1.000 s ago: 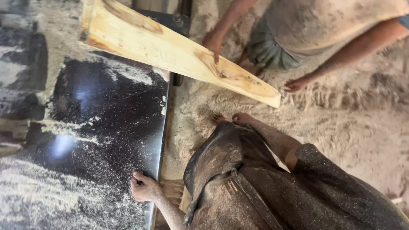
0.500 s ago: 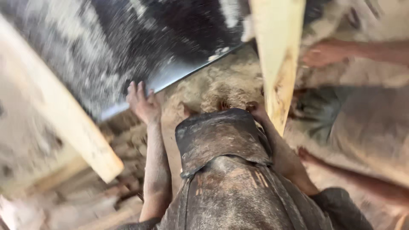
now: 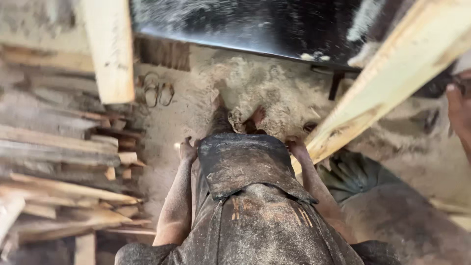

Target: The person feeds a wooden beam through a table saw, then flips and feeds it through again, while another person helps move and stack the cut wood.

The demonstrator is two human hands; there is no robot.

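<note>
The person's right hand point(image 3: 296, 146) is clamping the near end of a long pale plank point(image 3: 387, 83), which is slanting up across the dark, dusty saw surface point(image 3: 255, 29) toward another person's hand point(image 3: 458, 110) at the far right. The left hand point(image 3: 187, 149) is hanging empty by the apron point(image 3: 250, 172), fingers loosely curled. Cut boards are lying stacked point(image 3: 59, 162) at the left; this plank looks not yet added to them.

No packages, no labels, no signs, no screens in view, only bare timber, sawdust and a dark dusty surface
</note>
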